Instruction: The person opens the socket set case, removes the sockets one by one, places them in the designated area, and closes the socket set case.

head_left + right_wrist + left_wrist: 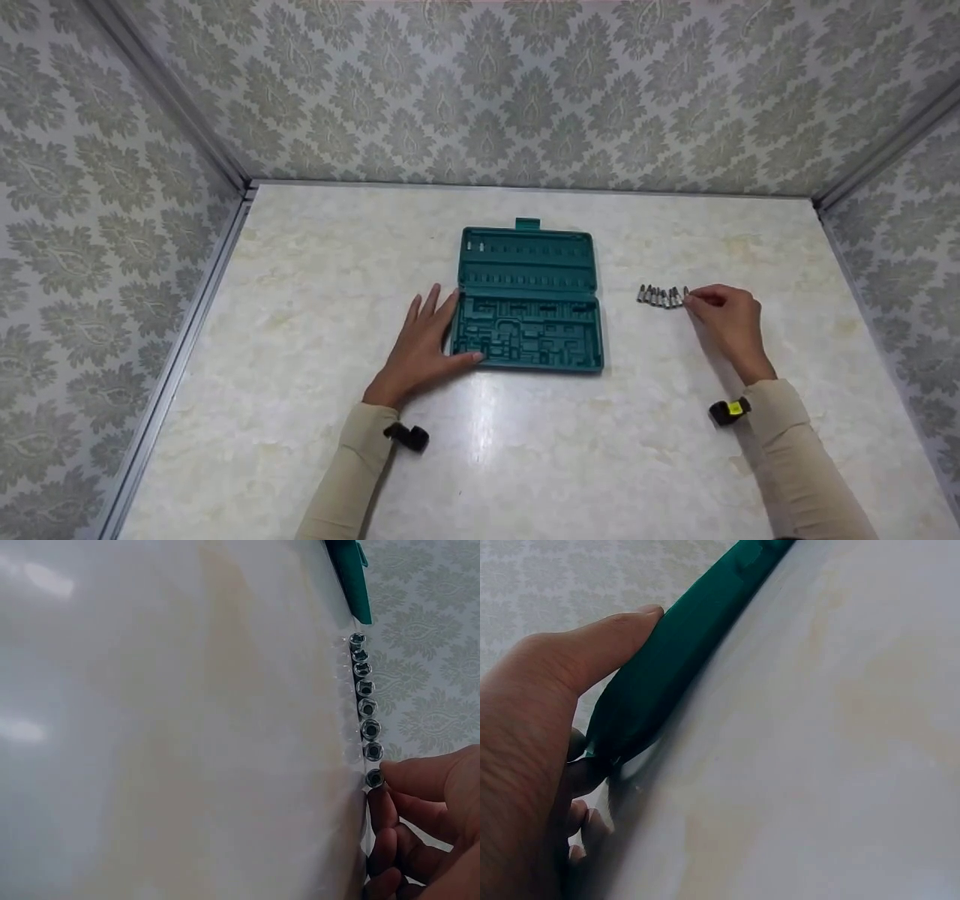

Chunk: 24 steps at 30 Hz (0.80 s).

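A green plastic case (540, 367) lies open on the table, its moulded tray nearer me and its lid (525, 262) folded back. Against the case's left side rests my left hand (424, 345), fingers spread and straight, the thumb (622, 634) over the front corner. To the right of the case, several small silver socket bits (656, 296) stand in a row, dark narrow tips up. My right hand (727, 326) pinches the socket bit (374, 778) at the row's right end between thumb and index finger. The right wrist view shows the bits' round, hollow ends.
The pale marbled table (555, 457) runs back to patterned wall panels (487, 90) on three sides. A latch tab (527, 223) sticks out from the lid's far edge. Two small light marks show in the lid's upper left; too small to identify.
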Available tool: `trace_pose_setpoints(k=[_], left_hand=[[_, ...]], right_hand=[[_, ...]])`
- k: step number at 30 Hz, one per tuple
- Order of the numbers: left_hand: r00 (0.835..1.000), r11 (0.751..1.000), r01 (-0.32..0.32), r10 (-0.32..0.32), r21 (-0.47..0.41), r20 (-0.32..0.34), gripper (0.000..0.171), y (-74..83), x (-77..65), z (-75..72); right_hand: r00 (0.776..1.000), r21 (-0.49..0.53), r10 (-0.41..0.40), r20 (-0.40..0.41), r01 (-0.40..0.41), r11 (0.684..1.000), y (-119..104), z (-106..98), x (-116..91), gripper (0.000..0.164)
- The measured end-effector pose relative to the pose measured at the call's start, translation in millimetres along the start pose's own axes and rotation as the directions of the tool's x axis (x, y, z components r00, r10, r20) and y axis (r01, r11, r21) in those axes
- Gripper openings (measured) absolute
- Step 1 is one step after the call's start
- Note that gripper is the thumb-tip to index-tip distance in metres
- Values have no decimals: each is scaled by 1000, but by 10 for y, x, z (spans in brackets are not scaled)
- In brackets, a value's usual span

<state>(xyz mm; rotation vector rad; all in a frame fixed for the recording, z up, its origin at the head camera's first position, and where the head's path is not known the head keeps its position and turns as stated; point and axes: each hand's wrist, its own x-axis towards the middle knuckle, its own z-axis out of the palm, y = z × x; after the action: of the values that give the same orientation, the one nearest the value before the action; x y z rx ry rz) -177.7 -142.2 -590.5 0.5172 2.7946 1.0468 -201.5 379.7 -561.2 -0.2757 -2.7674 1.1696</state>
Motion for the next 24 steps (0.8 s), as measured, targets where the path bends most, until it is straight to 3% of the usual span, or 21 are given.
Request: trace_pose_setpoints(k=[6,13,24], left_hand=[[1000,1000,-13,13,-3,-4,124,9,-2,-7],[1000,1000,-4,4,-7,-12,123,0,-10,9],[1000,1000,-5,5,-18,-18,124,-6,-21,10]], right_hand=[[1000,-5,8,-1,-8,1000,-20,16,-25,31],[999,62,15,-39,-13,998,-74,-7,-35,34],[987,128,-157,25,152,980,-387,220,38,32]])
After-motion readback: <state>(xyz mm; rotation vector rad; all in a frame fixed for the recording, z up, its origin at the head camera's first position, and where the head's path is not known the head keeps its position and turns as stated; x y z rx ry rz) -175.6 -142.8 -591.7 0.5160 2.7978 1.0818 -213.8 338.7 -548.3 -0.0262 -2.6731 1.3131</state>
